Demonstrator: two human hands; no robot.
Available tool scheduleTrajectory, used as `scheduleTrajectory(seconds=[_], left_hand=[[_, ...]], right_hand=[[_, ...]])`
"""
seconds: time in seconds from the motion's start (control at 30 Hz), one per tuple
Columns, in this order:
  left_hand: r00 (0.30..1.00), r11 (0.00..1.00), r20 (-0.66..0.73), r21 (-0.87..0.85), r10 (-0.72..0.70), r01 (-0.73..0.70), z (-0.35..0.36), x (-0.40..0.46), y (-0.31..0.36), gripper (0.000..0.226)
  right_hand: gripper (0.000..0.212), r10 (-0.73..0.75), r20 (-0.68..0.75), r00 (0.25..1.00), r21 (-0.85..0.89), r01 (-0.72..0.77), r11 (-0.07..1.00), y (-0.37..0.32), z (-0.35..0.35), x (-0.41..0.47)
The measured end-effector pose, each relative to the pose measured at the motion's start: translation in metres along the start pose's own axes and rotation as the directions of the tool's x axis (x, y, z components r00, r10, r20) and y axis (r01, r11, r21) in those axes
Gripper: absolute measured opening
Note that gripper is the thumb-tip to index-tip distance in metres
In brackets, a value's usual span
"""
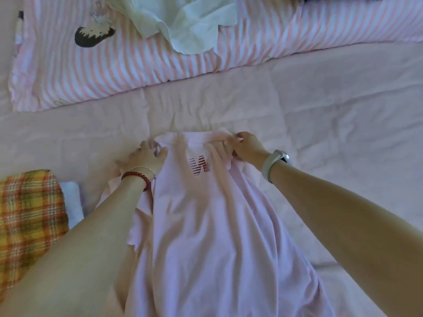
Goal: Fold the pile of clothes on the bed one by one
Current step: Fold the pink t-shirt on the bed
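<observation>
A pale pink T-shirt [206, 225] with a red striped logo lies lengthwise on the pink bed sheet [332, 115], its collar end pointing away from me. My left hand [146, 156] grips the shirt's far left corner, thumb curled over the cloth. At the far right corner my right hand [247, 146] pinches the fabric, bunching it into folds. Both forearms reach over the shirt's sides. A white garment [183, 21] lies crumpled at the top of the bed.
A pink-and-white striped pillow or duvet [128, 65] with a cartoon print runs across the far side. A folded orange plaid garment [27, 216] rests on a white item [73, 202] at my left. Something dark shows at the top right corner.
</observation>
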State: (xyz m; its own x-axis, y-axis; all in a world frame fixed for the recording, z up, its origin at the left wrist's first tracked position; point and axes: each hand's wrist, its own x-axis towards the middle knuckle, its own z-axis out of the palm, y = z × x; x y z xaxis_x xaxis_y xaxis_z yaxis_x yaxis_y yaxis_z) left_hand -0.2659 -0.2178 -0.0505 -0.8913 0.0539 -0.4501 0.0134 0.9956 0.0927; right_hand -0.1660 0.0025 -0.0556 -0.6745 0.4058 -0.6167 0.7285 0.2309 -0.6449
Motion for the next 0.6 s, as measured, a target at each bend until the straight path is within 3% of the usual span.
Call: scheduleTrajectory(seconds=[0.07, 0.13, 0.2, 0.23, 0.3, 0.33, 0.4, 0.5, 0.6], left_hand=[[0.993, 0.98, -0.093, -0.18, 0.067, -0.082, -0.008, -0.006, 0.004, 0.037], [0.966, 0.902, -0.229, -0.379, 0.123, -0.205, -0.016, -0.029, 0.01, 0.027], [0.88, 0.772, -0.403, -0.464, 0.253, -0.434, -0.019, -0.069, 0.015, 0.019], [0.814, 0.701, -0.464, -0.447, 0.35, -0.556, -0.019, -0.093, 0.017, 0.017], [0.698, 0.591, -0.489, -0.382, 0.523, -0.71, -0.011, -0.138, 0.014, 0.012], [0.673, 0.555, -0.47, -0.383, 0.572, -0.739, -0.006, -0.157, 0.012, 0.01], [0.667, 0.521, -0.414, -0.419, 0.619, -0.744, 0.003, -0.187, 0.005, 0.008], [0.711, 0.508, -0.271, -0.542, 0.649, -0.669, -0.005, -0.221, -0.007, 0.013], [0.745, 0.438, -0.195, -0.704, 0.638, -0.56, -0.038, -0.247, -0.024, 0.025]], right_hand=[[0.032, 0.014, -0.044, 0.999, 0.066, -0.011, 0.998, -0.009, 0.002, 0.0], [0.037, -0.034, -0.175, 0.984, 0.022, 0.039, 0.999, -0.015, 0.001, -0.015], [0.043, -0.077, -0.253, 0.964, 0.069, 0.098, 0.993, -0.02, 0.001, -0.047], [0.043, -0.043, -0.192, 0.98, 0.205, 0.083, 0.975, -0.023, 0.001, -0.065], [0.04, 0.083, 0.173, 0.981, 0.505, -0.161, 0.848, -0.032, -0.002, -0.102], [0.041, 0.091, 0.347, 0.933, 0.529, -0.275, 0.803, -0.034, -0.004, -0.119], [0.031, 0.006, 0.483, 0.876, 0.521, -0.293, 0.802, -0.031, -0.003, -0.146], [0.016, -0.059, 0.323, 0.944, 0.499, -0.117, 0.859, -0.031, -0.003, -0.181], [0.024, -0.12, 0.186, 0.975, 0.458, 0.022, 0.889, -0.033, -0.018, -0.222]])
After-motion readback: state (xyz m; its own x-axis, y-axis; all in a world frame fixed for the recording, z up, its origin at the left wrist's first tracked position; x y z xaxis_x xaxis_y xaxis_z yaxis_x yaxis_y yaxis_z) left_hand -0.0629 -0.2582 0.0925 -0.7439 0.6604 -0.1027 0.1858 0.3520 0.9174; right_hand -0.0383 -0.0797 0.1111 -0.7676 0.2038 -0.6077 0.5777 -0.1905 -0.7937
